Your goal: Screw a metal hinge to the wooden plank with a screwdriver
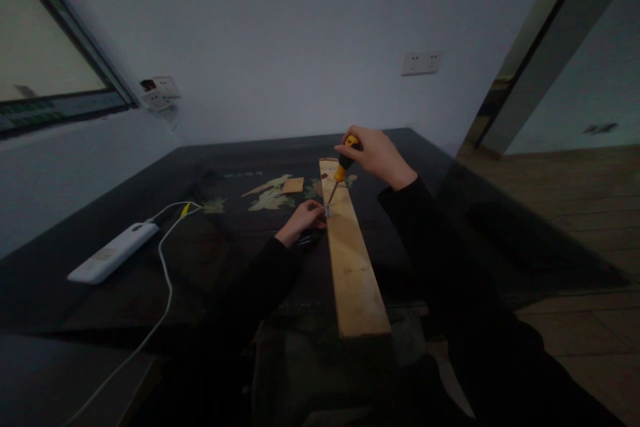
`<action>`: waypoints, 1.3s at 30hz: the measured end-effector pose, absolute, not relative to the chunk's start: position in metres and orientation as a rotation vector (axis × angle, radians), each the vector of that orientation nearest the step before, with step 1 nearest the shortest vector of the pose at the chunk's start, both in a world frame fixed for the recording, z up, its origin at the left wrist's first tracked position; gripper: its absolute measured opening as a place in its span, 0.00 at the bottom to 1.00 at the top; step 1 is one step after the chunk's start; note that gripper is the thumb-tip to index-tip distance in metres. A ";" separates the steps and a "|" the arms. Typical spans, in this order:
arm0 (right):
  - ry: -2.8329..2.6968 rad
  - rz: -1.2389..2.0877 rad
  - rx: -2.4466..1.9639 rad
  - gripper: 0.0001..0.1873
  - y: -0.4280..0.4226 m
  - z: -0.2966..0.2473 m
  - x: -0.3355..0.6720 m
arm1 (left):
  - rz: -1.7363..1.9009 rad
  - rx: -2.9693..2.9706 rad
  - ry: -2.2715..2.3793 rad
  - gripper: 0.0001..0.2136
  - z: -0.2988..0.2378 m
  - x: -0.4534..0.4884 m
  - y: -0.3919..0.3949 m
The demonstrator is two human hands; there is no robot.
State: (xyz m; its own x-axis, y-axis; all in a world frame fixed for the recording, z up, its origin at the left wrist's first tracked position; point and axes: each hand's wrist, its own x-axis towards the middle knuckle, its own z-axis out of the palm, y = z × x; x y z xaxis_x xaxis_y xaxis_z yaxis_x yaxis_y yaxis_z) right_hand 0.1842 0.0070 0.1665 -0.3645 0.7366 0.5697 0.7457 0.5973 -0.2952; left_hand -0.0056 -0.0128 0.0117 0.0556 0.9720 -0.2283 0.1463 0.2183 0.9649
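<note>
A long wooden plank lies lengthwise over the dark table, its near end jutting past the table edge. On its left edge sits a small silvery metal piece, possibly a hinge; details are too small to tell. My left hand is closed at the plank's left side, fingertips on the metal piece. My right hand, raised above the plank, grips a screwdriver by its yellow and black handle. The shaft slants down left, with its tip at the metal piece.
A small square wooden piece lies left of the plank on the dark table with a flower print. Farther left are a white power bank and its white cable. A wall with a socket rises behind the table.
</note>
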 end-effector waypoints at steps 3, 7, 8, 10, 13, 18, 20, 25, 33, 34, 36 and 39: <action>-2.098 -0.102 -1.313 0.22 0.005 0.165 0.180 | 0.906 1.164 1.372 0.05 0.012 -0.006 -0.010; -2.136 -0.012 -1.225 0.20 0.008 0.165 0.182 | 0.863 1.149 1.383 0.06 0.014 -0.006 -0.004; -2.164 0.055 -1.165 0.18 0.009 0.165 0.184 | 0.847 1.149 1.383 0.06 0.015 -0.006 -0.003; -2.225 0.206 -1.065 0.17 0.011 0.167 0.188 | 0.821 1.153 1.379 0.06 0.016 -0.006 0.000; -2.269 0.378 -0.997 0.19 0.011 0.169 0.193 | 0.799 1.157 1.375 0.06 0.017 -0.005 0.003; -2.200 0.233 -1.082 0.13 0.009 0.166 0.187 | 0.784 1.155 1.383 0.04 0.016 -0.006 0.003; -2.147 0.044 -1.201 0.15 0.008 0.164 0.182 | 0.781 1.160 1.385 0.04 0.016 -0.005 0.002; -2.104 -0.030 -1.313 0.20 0.009 0.163 0.181 | 0.792 1.175 1.387 0.04 0.019 -0.005 -0.001; -2.186 0.506 -1.015 0.12 0.009 0.167 0.188 | 0.814 1.195 1.394 0.03 0.016 -0.005 0.000; -2.185 0.502 -1.010 0.10 0.009 0.167 0.187 | 0.815 1.199 1.392 0.04 0.016 -0.005 0.000; -2.181 0.410 -1.045 0.09 0.007 0.167 0.184 | 0.815 1.207 1.388 0.04 0.016 -0.005 -0.001; -2.132 0.123 -1.178 0.15 0.006 0.165 0.181 | 0.813 1.218 1.390 0.04 0.015 -0.005 -0.001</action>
State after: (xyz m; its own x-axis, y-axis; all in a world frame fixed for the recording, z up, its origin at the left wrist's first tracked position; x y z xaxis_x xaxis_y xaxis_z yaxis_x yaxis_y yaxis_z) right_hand 0.1806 0.0062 0.1653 -0.3517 0.7768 0.5224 0.7117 0.5843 -0.3898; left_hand -0.0051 -0.0010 0.0151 0.0885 0.9583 -0.2716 0.2323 0.2453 0.9412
